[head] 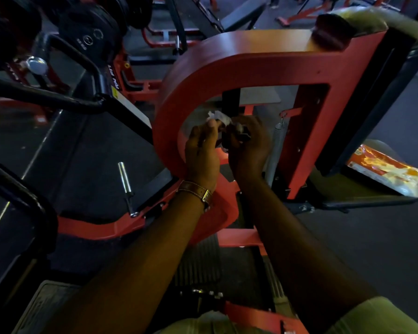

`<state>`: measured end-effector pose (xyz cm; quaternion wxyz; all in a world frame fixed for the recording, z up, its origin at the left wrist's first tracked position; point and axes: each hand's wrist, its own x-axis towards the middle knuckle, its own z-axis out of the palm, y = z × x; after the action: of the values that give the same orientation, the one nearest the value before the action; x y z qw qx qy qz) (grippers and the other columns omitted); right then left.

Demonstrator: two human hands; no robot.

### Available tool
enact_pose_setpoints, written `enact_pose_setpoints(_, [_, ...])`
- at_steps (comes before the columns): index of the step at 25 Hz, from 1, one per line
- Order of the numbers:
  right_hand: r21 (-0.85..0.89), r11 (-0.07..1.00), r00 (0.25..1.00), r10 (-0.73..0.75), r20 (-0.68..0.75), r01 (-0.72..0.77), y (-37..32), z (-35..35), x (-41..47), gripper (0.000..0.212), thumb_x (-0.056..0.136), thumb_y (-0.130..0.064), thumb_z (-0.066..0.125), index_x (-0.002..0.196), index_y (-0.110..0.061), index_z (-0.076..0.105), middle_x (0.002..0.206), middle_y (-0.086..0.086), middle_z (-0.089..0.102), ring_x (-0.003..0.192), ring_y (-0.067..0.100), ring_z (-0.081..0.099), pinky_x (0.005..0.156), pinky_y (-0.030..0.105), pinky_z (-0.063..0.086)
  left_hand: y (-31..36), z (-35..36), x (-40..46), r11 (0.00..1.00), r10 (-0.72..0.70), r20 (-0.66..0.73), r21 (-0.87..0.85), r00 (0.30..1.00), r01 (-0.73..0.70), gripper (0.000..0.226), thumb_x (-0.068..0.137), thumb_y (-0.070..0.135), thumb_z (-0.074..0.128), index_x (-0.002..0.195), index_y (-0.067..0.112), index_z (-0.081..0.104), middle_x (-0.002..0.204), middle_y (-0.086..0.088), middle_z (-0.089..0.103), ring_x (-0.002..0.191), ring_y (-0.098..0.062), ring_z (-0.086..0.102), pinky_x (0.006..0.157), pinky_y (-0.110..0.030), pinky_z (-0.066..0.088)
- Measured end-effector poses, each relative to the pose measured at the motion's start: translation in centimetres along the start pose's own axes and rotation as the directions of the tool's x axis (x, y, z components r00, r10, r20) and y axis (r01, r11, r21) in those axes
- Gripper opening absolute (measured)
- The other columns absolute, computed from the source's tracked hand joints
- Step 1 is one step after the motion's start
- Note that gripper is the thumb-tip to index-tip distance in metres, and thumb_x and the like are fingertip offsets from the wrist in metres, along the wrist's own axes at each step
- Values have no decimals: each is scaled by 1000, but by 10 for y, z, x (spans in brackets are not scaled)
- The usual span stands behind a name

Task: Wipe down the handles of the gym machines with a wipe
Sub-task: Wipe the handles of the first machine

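Inside the red frame (227,68), a white wipe (219,116) was pinched by the left hand (202,150), just beside a dark handle (234,138) gripped by the right hand (249,145).

both hands (227,145) inside the machine frame (239,66) opening, wipe packet (384,172) on the seat (362,189) right

both hands (227,145) on white wipe (219,116)

Left hand (202,150) and right hand (247,147) close together, fingers curled
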<state>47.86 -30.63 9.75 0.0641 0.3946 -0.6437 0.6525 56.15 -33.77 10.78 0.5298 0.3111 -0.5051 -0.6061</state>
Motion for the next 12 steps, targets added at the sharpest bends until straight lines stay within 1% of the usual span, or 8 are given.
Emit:
enact_pose_setpoints(1, [24,1000,1000,16,6,-17,1,0,5,17,86,-14,70,100,-5,68,103,12,64,89,21,67,67,21,54,-2,0,1,1000,12,-6,15,1000,-12,23,102,19,53,111,6,69,103,1,68,94,9,63,82,-11,47])
enact_pose_setpoints(2, [69,995,997,71,-7,-71,1,1,9,16,85,-16,68,98,-6,69,101,12,66,88,22,67,67,21,55,-4,1,2,1000,19,-10,22,1000,-18,21,102,13,53,115,8,68,107,0,66,94,11,62,83,-11,47])
enact_pose_setpoints(3, [119,985,991,130,-29,-126,-1,2,13,15,83,-14,66,96,-8,70,100,13,67,89,21,68,69,22,55,-7,1,4,1000,17,-9,19,1000,-17,23,101,9,54,120,11,66,114,-2,65,101,9,62,86,-13,48])
enact_pose_setpoints(5, [143,975,977,185,-109,-169,-6,2,19,17,81,-2,64,94,-10,72,99,14,69,91,20,68,75,23,55,-18,3,10,1000,1,4,15,1000,-1,34,95,1,55,126,11,65,124,-8,66,113,-10,64,91,-23,52])
enact_pose_setpoints(7, [104,983,968,170,-186,-152,-17,1,28,22,82,5,62,97,-5,74,101,15,70,95,23,67,83,26,54,-31,6,16,999,-54,-5,4,999,54,40,88,-8,53,123,8,66,120,-11,69,112,-24,65,92,-33,54])
enact_pose_setpoints(8, [109,981,962,181,-206,-162,-21,3,35,21,83,3,60,98,-4,73,100,15,70,96,24,67,86,31,54,-36,9,18,994,-111,-17,-24,994,110,39,89,-11,52,121,7,66,117,-11,70,109,-26,66,92,-35,53])
enact_pose_setpoints(10, [214,951,954,260,-151,-225,-26,11,55,17,85,-7,57,92,-2,71,92,13,69,88,22,64,81,38,51,-45,12,22,983,-178,-44,-42,983,176,36,91,-13,53,120,1,66,110,-8,69,98,-19,66,88,-29,53])
enact_pose_setpoints(12, [353,885,948,317,16,-302,-24,20,67,20,88,-14,50,85,-2,66,79,9,62,76,20,56,70,40,46,-50,13,22,979,-202,-61,-20,978,201,35,90,-16,51,117,0,66,105,-8,68,85,-7,67,79,-20,52])
